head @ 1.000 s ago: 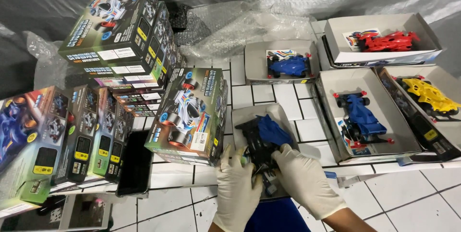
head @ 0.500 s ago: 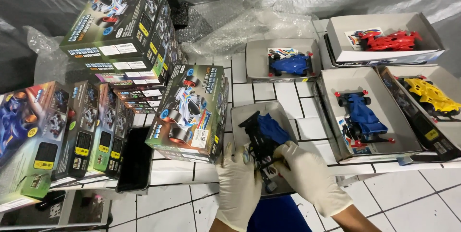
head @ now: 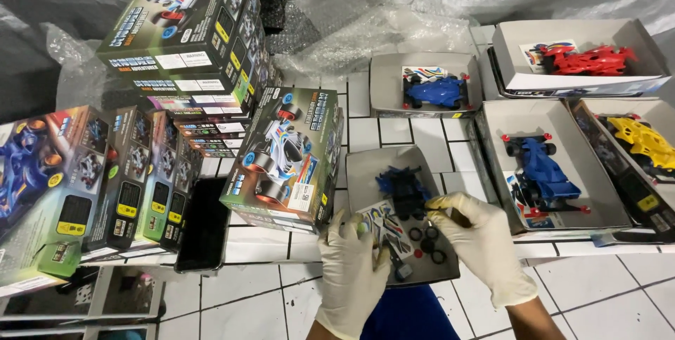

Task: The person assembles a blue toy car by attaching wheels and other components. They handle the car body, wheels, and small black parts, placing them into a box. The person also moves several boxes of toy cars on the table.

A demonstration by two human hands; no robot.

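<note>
Gloved, the left hand (head: 354, 270) rests curled on the near left rim of a grey tray (head: 365, 171), its fingers over a sticker sheet (head: 385, 226); whether it pinches the sheet I cannot tell. Inside the tray lie a blue toy car chassis (head: 402, 189) and loose black tyres (head: 427, 236). Just right, the gloved right hand (head: 485, 241) touches the chassis with its fingertips, half open, grasping nothing clearly.

Light: bright, even, from overhead.
Shadows: soft and short beside the stacked boxes (head: 190, 45).
Glare: sheen on the plastic sheet (head: 394, 23) at the back.
Focus: sharp mid-frame.
Edges: slight wide-angle bend; left corner dim.
</note>
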